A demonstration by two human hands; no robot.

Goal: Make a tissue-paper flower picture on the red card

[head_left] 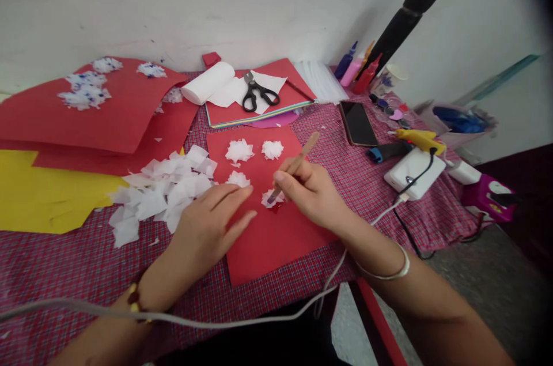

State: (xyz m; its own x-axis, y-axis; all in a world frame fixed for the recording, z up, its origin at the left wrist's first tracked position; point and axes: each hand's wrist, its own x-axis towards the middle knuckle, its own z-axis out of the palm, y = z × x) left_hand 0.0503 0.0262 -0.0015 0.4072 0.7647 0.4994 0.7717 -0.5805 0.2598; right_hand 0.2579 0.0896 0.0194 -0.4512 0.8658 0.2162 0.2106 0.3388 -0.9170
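Observation:
A wooden craft stick (307, 146) is pinched in my right hand (313, 190). Its lower end looks dark purple and reaches a small tuft of white tissue (268, 199) on the red paper sheet (259, 251). My left hand (216, 219) holds nothing. Its fingers are stretched out over the left part of that sheet, close to another white tuft (238, 179), which they partly hide. Two further tufts, a left one (239, 150) and a right one (272, 150), sit higher on the sheet. Cut white tissue squares (166, 190) lie heaped left of my left hand.
Red sheets with blue-speckled tufts (86, 89) lie at the left over yellow paper (52, 199). Behind are scissors (254, 89) and a tissue roll (209, 82). At the right are a phone (358, 124), glue gun (415, 136) and white box (415, 173). A white cable (194, 323) crosses the front.

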